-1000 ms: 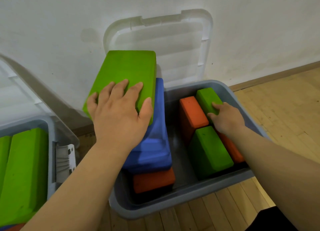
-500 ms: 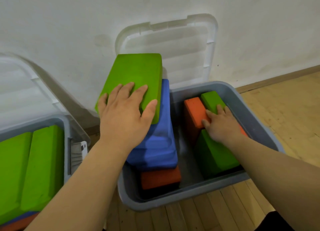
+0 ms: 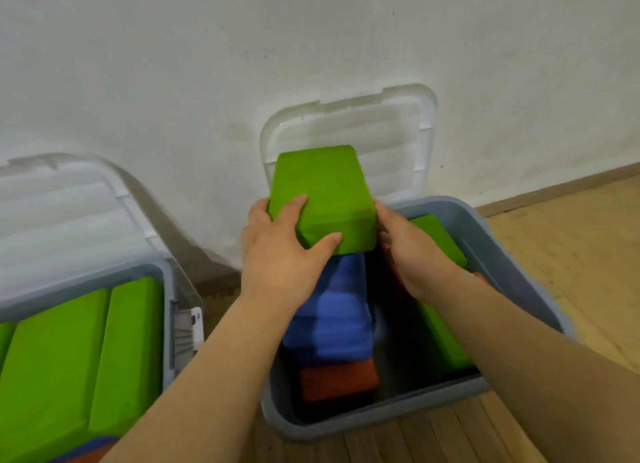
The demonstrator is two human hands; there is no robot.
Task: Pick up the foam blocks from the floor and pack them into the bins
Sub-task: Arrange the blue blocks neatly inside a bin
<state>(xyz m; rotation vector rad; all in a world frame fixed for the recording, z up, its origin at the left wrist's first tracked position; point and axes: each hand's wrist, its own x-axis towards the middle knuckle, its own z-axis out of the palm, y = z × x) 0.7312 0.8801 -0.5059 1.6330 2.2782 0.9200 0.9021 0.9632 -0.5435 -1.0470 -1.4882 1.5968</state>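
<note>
Two bare hands hold a green foam block (image 3: 322,192) above the left half of an open grey bin (image 3: 381,424) set against a white wall (image 3: 311,46). We see the left hand (image 3: 280,254) gripping the block's near left corner, its fingers spread over the top face and its thumb pressed against the near end. The right hand (image 3: 412,254) clasps the right side of the same block, thumb on the upper edge; its fingers curl in under the block, and we cannot tell how far they reach. The block tilts, far end raised, and sits on top of a blue foam block (image 3: 332,317), which in turn lies over an orange foam block (image 3: 337,381) at the near end of the bin. Along the bin's right wall we make out a far green block (image 3: 440,240) and a near green block (image 3: 440,338), both partly hidden by the right forearm, with a sliver of orange just beside the wrist. The bin's clear lid (image 3: 381,133) stands open, leaning on the wall behind the raised block. To the left, well apart from the hands, a second grey bin (image 3: 166,324) holds large green blocks (image 3: 52,358) packed side by side, with a blue and an orange edge showing beneath them at the bottom of the view. Its own clear lid (image 3: 69,202) is open against the wall, and a white latch (image 3: 188,327) hangs on its right side. Both bins rest on a light wooden floor (image 3: 571,254).
</note>
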